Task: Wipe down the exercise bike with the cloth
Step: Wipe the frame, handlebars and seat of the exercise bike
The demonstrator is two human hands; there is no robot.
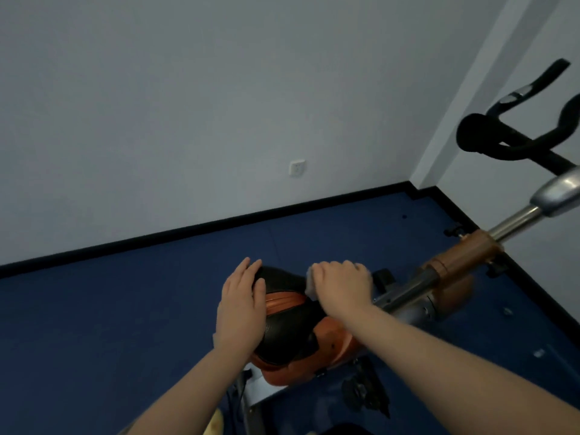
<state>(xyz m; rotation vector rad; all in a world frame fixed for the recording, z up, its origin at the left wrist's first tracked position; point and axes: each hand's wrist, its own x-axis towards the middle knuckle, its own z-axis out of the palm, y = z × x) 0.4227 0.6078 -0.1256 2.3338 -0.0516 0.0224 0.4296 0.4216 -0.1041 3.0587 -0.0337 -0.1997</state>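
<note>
Standing over the exercise bike (452,271) on the blue floor (125,309), we steady its saddle (288,328) with our flat, relaxed left hand (241,309). Our right hand (342,285) clutches the cloth (310,282) at the saddle's front edge. We should press evenly and wipe along the whole seat, then the handlebar (508,133).

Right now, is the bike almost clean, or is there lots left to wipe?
Nothing looks finished. The right hand grips the cloth on the saddle, which the left hand steadies. The handlebars and frame seem untouched.
</note>
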